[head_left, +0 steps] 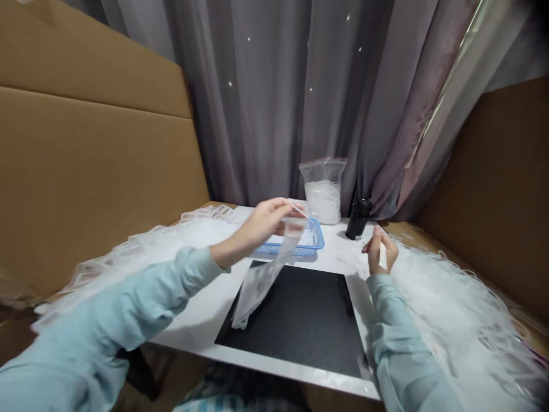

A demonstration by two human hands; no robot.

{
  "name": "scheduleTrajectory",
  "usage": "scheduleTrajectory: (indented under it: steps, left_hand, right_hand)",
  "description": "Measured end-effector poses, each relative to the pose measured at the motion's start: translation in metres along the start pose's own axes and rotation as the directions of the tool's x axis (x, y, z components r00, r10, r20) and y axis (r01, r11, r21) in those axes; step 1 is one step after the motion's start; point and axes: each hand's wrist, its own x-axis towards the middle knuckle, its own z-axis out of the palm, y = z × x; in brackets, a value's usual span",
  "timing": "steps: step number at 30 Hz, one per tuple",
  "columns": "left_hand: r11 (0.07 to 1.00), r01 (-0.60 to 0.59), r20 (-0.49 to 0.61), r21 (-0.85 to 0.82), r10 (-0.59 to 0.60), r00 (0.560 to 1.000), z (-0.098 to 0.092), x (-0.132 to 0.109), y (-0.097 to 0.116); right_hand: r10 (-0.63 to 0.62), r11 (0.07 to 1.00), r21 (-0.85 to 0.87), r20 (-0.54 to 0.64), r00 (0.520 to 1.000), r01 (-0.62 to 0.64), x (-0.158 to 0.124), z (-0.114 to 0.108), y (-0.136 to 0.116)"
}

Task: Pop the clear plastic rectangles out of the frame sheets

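Note:
My left hand (271,217) is raised over the middle of the table, its fingers closed on the upper end of a long translucent plastic strip (262,283). The strip hangs down and leftward, blurred, its lower end over the left part of a black mat (304,320). Behind that hand is a blue plastic basket (318,245) with small white pieces inside. My right hand (381,250) is closed to the right of the mat, around a slim white object (383,257). Only a short part of this object shows, so its kind is unclear.
A clear zip bag (323,197) filled with white loops stands at the back, beside a black cylindrical container (359,219). Translucent plastic strips (141,246) are heaped on the left, a pale tangled heap (446,303) on the right. Cardboard walls (98,154) flank the white table (193,320).

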Motion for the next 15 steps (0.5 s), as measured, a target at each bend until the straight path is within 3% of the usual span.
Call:
scheduleTrajectory:
  steps: [4,6,8,9,11,15]
  left_hand:
    - [0.993,-0.114,0.274,0.035,0.1,0.956,0.067,0.012,-0.027]
    - [0.979,-0.19,0.463,0.075,0.135,0.876,0.088,0.014,-0.041]
    - [0.963,-0.24,0.581,0.126,0.125,0.805,0.093,0.017,-0.055]
    - [0.954,-0.254,0.604,0.16,0.11,0.79,0.089,0.018,-0.063]
    - [0.934,-0.261,0.594,0.244,0.069,0.802,0.07,0.019,-0.079]
    - [0.883,-0.196,0.505,0.426,-0.052,0.862,0.003,0.012,-0.117]
  right_hand:
    - [0.08,0.994,0.09,-0.116,0.99,-0.07,0.016,-0.019,0.006]
    - [0.107,0.987,0.132,-0.14,0.984,-0.089,0.02,-0.024,0.007]
    - [0.121,0.982,0.16,-0.14,0.983,-0.098,0.021,-0.026,0.006]
    - [0.123,0.98,0.171,-0.131,0.984,-0.1,0.022,-0.027,0.005]
    - [0.125,0.975,0.196,-0.089,0.988,-0.106,0.021,-0.025,0.001]
    - [0.112,0.951,0.273,0.138,0.984,-0.146,0.014,-0.012,-0.016]
